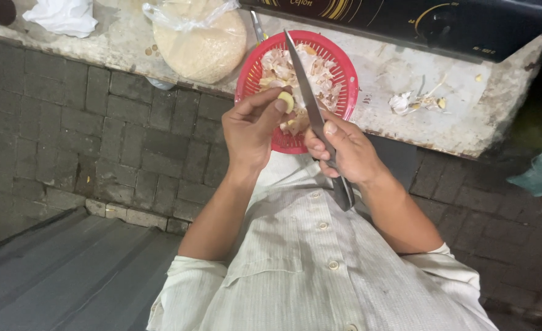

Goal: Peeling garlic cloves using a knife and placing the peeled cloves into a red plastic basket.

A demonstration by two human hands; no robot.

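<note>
My left hand (250,132) pinches a small pale garlic clove (287,101) between thumb and fingertips, held just over the near rim of a red slotted plastic basket (344,76). The basket holds a heap of garlic cloves and papery skins (286,70). My right hand (344,152) grips a long kitchen knife (304,86); its blade points up and away over the basket, right beside the clove. The dark handle sticks out below my palm.
The basket rests on a worn stone ledge (442,122). A clear plastic bag of pale grains (200,40) lies to its left, white cloth (62,15) at the far left, loose garlic skins (415,101) to the right, a dark appliance (454,21) behind.
</note>
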